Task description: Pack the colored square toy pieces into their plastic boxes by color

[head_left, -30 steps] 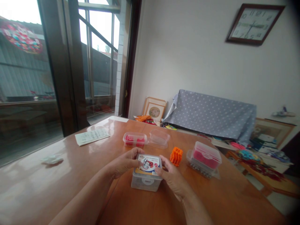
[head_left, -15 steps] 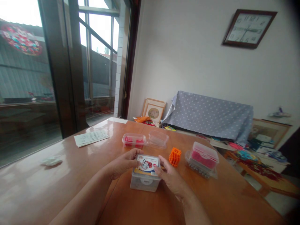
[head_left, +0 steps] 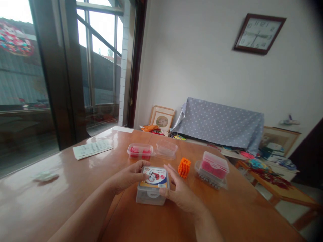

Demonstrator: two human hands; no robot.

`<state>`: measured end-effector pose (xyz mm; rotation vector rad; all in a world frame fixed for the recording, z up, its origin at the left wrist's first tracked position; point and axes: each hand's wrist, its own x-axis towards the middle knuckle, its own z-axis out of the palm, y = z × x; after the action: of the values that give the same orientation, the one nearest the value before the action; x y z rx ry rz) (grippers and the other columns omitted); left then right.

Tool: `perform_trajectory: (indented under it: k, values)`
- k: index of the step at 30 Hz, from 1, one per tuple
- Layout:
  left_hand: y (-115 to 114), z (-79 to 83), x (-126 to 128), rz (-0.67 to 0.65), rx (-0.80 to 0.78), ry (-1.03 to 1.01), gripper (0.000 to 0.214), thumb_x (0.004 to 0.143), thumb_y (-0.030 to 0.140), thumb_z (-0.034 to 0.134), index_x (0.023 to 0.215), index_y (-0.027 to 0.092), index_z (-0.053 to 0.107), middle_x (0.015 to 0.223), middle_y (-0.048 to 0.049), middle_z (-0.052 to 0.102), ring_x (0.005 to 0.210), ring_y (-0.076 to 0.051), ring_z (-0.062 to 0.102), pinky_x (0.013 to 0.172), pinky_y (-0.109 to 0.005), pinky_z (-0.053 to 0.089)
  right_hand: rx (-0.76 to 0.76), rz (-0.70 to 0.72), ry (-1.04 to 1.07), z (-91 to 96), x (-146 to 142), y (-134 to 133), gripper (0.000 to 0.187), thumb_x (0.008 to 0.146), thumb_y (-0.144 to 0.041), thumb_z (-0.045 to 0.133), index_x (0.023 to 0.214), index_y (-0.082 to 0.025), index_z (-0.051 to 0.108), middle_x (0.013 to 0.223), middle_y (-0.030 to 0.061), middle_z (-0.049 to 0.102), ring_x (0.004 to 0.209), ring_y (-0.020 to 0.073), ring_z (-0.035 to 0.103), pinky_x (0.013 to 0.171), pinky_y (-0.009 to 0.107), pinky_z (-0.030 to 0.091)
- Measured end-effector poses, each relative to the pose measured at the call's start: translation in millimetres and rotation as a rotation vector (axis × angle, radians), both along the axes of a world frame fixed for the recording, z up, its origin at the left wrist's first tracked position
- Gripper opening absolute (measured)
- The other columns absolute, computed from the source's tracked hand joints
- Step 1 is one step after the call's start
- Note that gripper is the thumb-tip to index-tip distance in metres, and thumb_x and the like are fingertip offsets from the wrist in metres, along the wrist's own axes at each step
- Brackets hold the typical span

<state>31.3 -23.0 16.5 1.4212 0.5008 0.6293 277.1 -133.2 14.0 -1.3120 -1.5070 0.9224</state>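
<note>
Left hand (head_left: 131,176) and right hand (head_left: 175,190) are gripping a lidded translucent-plastic box (head_left: 150,195), a clear tub (head_left: 130,148) holding red pieces (head_left: 139,153) at eleven o'clock.

Mounted on the wearer's head, as 1 view. Faces forward and down across the counter (head_left: 75,191), with 2 hands (head_left: 179,193) close in, low and central. Extends past the counter to the wall (head_left: 196,60), well beyond, with the clock (head_left: 259,33) at upper right and glazing (head_left: 102,79) at left.
</note>
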Motion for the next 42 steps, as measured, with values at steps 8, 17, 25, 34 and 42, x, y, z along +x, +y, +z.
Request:
perform_trajectory:
  k: [8,17,25,34,42]
  values:
    - [1,-4.1,2,0.019,-0.033,-0.038,0.042,0.080,0.024,0.079,0.115,0.020,0.057,0.106,-0.0050,0.068,0.105,-0.024,0.065,0.092,-0.036,0.048,0.041,0.041,-0.369,-2.0,-15,-3,0.095,0.072,-0.050,0.084,0.155,-0.037,0.040,0.171,0.0035,0.017,0.158,0.0310,0.009,0.126,0.054,0.012]
    - [-3,0.8,5,0.029,-0.045,-0.035,0.042,0.077,0.021,0.079,0.112,0.020,0.057,0.103,-0.0037,0.067,0.105,-0.024,0.065,0.093,-0.038,0.048,0.087,-0.022,-0.429,-8.5,-23,-2,0.083,0.075,-0.041,0.082,0.151,-0.038,0.047,0.167,-0.0014,0.028,0.156,0.0309,0.017,0.126,0.053,0.015]
    - [-6,3.6,5,0.033,-0.055,-0.024,0.041,0.078,0.020,0.078,0.112,0.020,0.056,0.101,-0.0030,0.067,0.102,-0.024,0.066,0.090,-0.037,0.049,0.118,-0.037,-0.455,-8.5,-25,0,0.078,0.076,-0.042,0.080,0.148,-0.039,0.051,0.166,-0.0031,0.031,0.155,0.0334,0.020,0.125,0.054,0.015]
    - [-5,2.6,5,0.046,0.002,0.004,0.039,0.080,0.020,0.075,0.114,0.019,0.055,0.105,-0.0047,0.068,0.101,-0.023,0.066,0.089,-0.036,0.049,0.137,-0.047,-0.476,-7.9,-28,-1,0.076,0.077,-0.039,0.080,0.148,-0.039,0.052,0.165,-0.0033,0.032,0.154,0.0356,0.022,0.125,0.055,0.016]
    - [-3,-2.8,7,0.063,0.007,0.024,0.038,0.084,0.025,0.074,0.115,0.020,0.054,0.103,-0.0030,0.069,0.101,-0.023,0.067,0.090,-0.036,0.050,0.041,0.011,-0.527,-0.6,-20,-7,0.084,0.078,-0.046,0.078,0.153,-0.040,0.042,0.170,-0.0022,0.018,0.157,0.0319,0.015,0.125,0.054,0.018]
